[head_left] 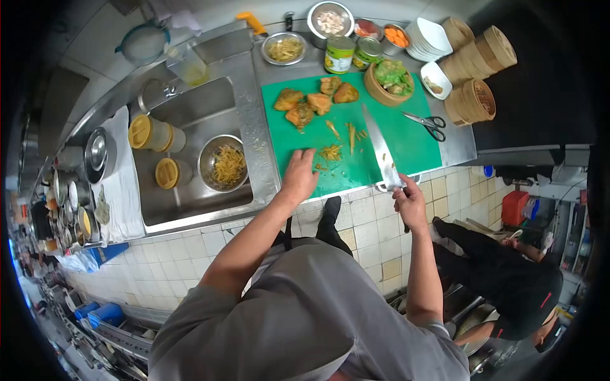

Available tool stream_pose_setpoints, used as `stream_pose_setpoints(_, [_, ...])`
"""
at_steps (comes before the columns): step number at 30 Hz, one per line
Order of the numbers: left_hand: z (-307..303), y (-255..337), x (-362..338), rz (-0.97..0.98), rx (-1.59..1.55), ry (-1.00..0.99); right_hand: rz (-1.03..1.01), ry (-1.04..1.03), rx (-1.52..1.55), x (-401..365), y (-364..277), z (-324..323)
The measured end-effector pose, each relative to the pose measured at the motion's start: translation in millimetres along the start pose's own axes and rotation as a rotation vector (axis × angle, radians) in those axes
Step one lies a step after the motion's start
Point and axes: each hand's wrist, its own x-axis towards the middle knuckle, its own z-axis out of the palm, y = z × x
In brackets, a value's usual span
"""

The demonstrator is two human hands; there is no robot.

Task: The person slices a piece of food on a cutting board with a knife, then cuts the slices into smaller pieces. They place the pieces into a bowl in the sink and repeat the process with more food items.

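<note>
- Steel sink (pixel 190 117) fills the left side of our tiled kitchen, with yellow-lidded containers (pixel 149 133) and a metal bowl (pixel 204 154) of yellowish shreds (pixel 229 166) sitting in it.
- Next along is our green cutting board (pixel 400 140), and our left hand (pixel 298 176) is over its near edge. It's loosely open, fingers a bit bent, nothing in it that we can see. Can't really tell if the fingertips press on the board or just hover.
- Brownish-orange chunks (pixel 300 115) are grouped farther back on the board, well clear of both hands.
- Just right of our left hand we've got a small shredded pile (pixel 331 152), with a few longer strips (pixel 352 136) beside it.
- Then comes the big knife (pixel 381 147), blade slanting away from us across the board, some bits stuck on it. Can't say whether it's touching down.
- Our right hand (pixel 410 202) is closed around the knife where blade meets handle, out past the board's near edge.
- Over to the right: black-handled scissors (pixel 429 125) lying open, then bamboo steamers (pixel 470 105) on the counter, and a co-worker in black (pixel 508 276) bending over behind us.
</note>
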Motion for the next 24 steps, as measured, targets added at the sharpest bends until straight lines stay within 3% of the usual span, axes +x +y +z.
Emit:
stream_pose_setpoints(1, [4,8,10,0.009,0.009,-0.011,0.029,0.042,0.020,5,13,-10])
stream_pose_setpoints(3, [7,19,36,-0.301,-0.370,-0.292,0.061,0.053,0.059,15,38,-22])
stream_pose_setpoints(4, [14,10,41,-0.299,-0.354,-0.294,0.091,0.057,0.083,20,45,-24])
stream_pose_setpoints(6, [17,-18,47,-0.295,-0.106,0.041,0.095,0.038,0.099,28,57,-24])
stream_pose_setpoints(7, [13,-22,53,-0.287,-0.090,0.035,0.101,0.026,0.096,31,63,-22])
stream_pose_setpoints(9, [10,-25,57,-0.241,0.223,0.247,0.113,0.016,0.129,36,72,-14])
stream_pose_setpoints(15, [21,-22,58,-0.124,0.211,0.168,0.113,-0.062,0.110,48,66,5])
stream_pose_setpoints(17, [22,-26,49,-0.056,0.144,0.118,0.118,-0.185,0.083,47,63,10])
stream_pose_setpoints(19, [16,-18,48,0.033,0.005,-0.104,0.085,-0.236,0.054,44,56,7])
stream_pose_setpoints(23, [24,-2,58,0.141,0.097,0.123,0.100,-0.189,0.049,45,52,6])
stream_pose_setpoints(24, [24,-5,63,-0.021,0.083,0.106,0.093,-0.124,0.069,50,53,7])
